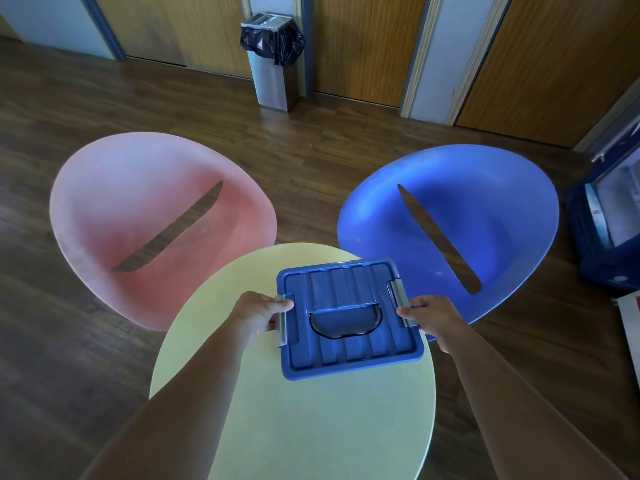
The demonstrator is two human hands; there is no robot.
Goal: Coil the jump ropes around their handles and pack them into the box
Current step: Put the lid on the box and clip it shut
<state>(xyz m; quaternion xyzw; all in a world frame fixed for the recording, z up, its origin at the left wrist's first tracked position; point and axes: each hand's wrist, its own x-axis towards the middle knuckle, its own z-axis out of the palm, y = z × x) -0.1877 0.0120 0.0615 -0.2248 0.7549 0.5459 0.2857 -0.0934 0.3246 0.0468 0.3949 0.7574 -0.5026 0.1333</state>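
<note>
A blue plastic box (349,355) with its ribbed lid on sits over the far right part of a round pale yellow table (294,427). The lid has a carry handle in a recess and a grey latch on each side. My left hand (261,315) grips the box's left side at the left latch, thumb on the lid. At the right latch, my right hand (431,318) holds the box's other side. No jump ropes are in view; the inside of the box is hidden by the lid.
A pink tub chair (104,220) stands beyond the table on the left and a blue one (502,209) on the right. A steel bin with a black liner (272,60) stands against the far wall. A dark blue bag (606,237) is at the right edge.
</note>
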